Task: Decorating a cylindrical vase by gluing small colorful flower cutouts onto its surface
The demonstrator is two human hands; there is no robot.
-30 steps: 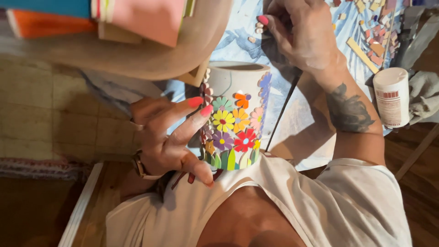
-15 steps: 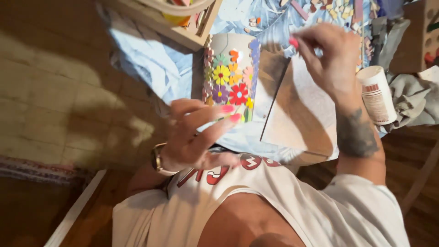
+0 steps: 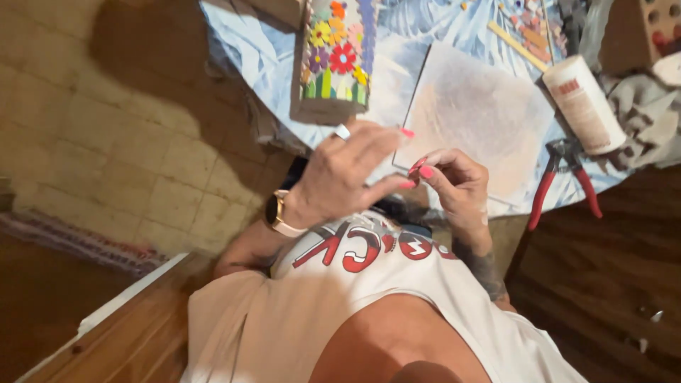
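My left hand (image 3: 340, 177), with a ring and a wristwatch, is raised in front of my chest, its fingers loosely apart. My right hand (image 3: 454, 186) is curled beside it. The pink-nailed fingertips of both hands meet at one spot, pinched together. Whatever is between them is too small to make out. A grey pot (image 3: 333, 60) covered in mosaic flowers stands on the table beyond my left hand, and neither hand touches it. A square pale board (image 3: 482, 117) lies on the blue cloth beyond my right hand.
Red-handled nippers (image 3: 564, 177) lie at the table's near edge. Beside them a white bottle (image 3: 585, 106) lies on its side, with a grey rag (image 3: 649, 113) to its right. Several loose mosaic pieces (image 3: 532, 32) lie at the back. On the left is a tiled floor (image 3: 106, 142).
My left hand has let go of the pot and pulled back to my chest. My right hand came back from the far pieces to meet it. The view has tilted down.
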